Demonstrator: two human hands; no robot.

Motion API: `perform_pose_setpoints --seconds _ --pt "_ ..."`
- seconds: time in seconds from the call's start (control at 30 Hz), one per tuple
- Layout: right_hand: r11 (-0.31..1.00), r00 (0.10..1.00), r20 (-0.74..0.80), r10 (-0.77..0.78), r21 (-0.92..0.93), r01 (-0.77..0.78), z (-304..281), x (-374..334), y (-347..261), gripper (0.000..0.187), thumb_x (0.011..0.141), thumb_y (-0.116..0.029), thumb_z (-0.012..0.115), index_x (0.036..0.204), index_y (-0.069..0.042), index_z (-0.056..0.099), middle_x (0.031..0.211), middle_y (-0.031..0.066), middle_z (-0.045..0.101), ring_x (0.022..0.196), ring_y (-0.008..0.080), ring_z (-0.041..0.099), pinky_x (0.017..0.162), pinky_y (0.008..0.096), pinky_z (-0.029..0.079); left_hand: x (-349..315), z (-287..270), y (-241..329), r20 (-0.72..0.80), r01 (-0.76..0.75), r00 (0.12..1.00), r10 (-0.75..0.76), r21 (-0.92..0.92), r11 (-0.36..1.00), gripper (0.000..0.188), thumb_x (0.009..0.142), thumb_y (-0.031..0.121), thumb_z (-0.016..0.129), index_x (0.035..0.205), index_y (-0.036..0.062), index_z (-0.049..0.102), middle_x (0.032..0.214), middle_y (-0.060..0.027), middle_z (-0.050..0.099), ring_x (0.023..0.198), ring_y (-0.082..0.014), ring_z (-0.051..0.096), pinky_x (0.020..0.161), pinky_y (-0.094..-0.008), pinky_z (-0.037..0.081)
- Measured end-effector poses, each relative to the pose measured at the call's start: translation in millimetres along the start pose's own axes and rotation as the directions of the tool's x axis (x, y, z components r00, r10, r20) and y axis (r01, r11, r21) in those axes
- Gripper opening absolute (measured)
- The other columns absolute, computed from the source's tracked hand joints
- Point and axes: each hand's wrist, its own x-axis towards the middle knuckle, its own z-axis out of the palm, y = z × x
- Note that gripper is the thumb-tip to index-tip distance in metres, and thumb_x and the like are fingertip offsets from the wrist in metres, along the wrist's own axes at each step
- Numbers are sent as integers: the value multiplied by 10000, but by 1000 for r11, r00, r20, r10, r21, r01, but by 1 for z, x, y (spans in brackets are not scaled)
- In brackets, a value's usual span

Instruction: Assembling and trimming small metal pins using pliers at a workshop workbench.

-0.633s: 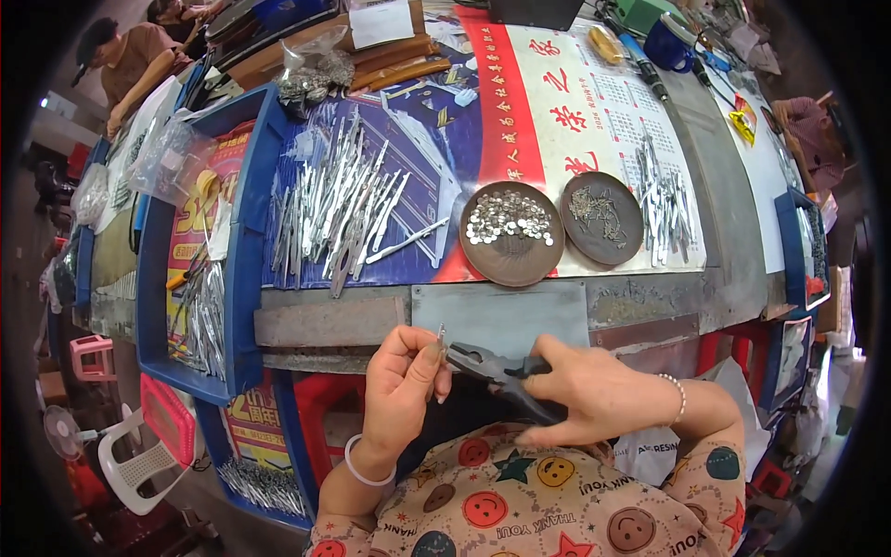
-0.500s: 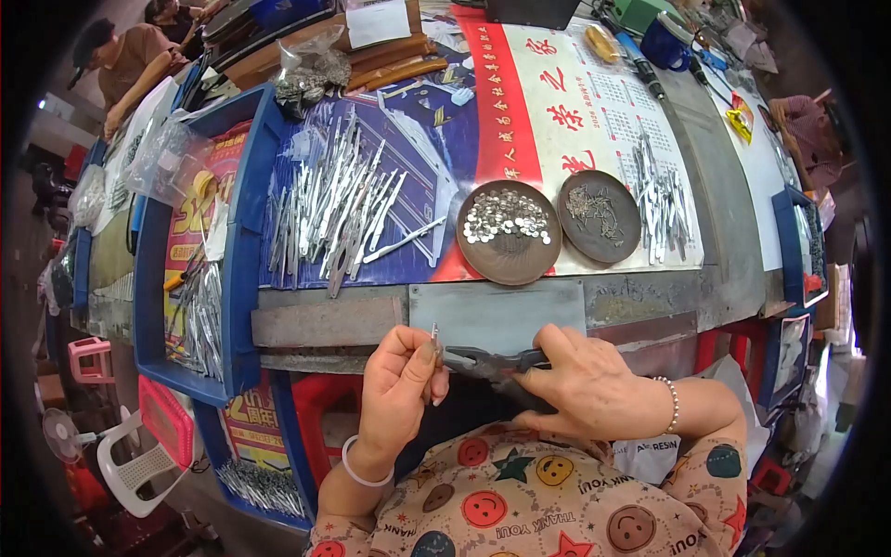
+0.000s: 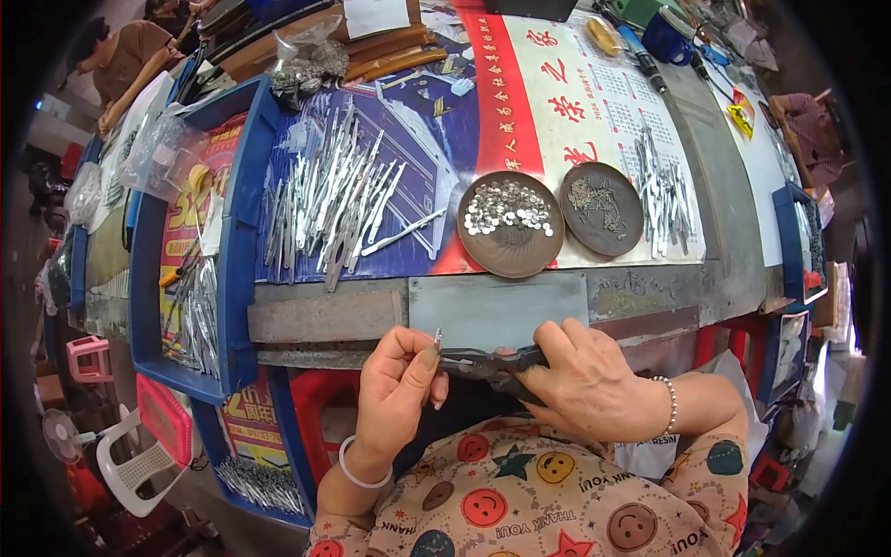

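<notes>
My left hand [image 3: 397,382] pinches a slim silvery metal strip [image 3: 438,336] upright between thumb and forefinger; most of it is hidden by the fingers. My right hand [image 3: 594,382] is wrapped round the handles of dark pliers [image 3: 484,360]. Their jaws point left and meet the strip beside my left thumb; whether they bite on it is too small to tell. Beyond my hands stand a brown dish [image 3: 510,264] of shiny round discs and a second brown dish [image 3: 601,243] with small thin metal bits. A grey metal plate [image 3: 497,306] lies at the table's front edge.
Loose metal strips [image 3: 343,190] are heaped left of the dishes, with a smaller heap of strips [image 3: 664,200] on the right. A blue tray [image 3: 243,288] holding more strips borders the left side. Behind are a clear bag [image 3: 311,65] of metal parts and a blue mug [image 3: 666,39].
The plier handles have come closer together as my right hand has squeezed in. My left hand has stayed almost still with the strip. The whole view has shifted slightly.
</notes>
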Motion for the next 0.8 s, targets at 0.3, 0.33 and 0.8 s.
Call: perform_pose_setpoints --seconds 0.3,0.33,0.8 --pt "926 966 252 65 345 -152 -11 3 5 266 782 -249 710 938 -34 692 836 110 450 781 253 541 613 377 473 3 0 -8 -14 -41 999 42 74 996 110 999 109 550 968 9 517 776 -37 549 608 -90 523 539 -215 428" --pt "887 933 357 41 417 -198 -13 6 7 291 808 -251 696 993 -26 696 842 112 469 800 254 557 649 378 481 3 -1 -8 -17 -42 999 43 73 996 110 999 109 550 968 9 517 776 -37 549 608 -90 523 539 -215 428" --pt "589 894 439 84 702 -400 29 1 -19 205 641 -128 628 779 15 676 796 103 456 777 251 497 660 333 367 -151 -204 -6 -636 -78 501 588 643 762 68 952 74 593 979 11 596 857 -14 586 821 -79 545 747 -231 452"
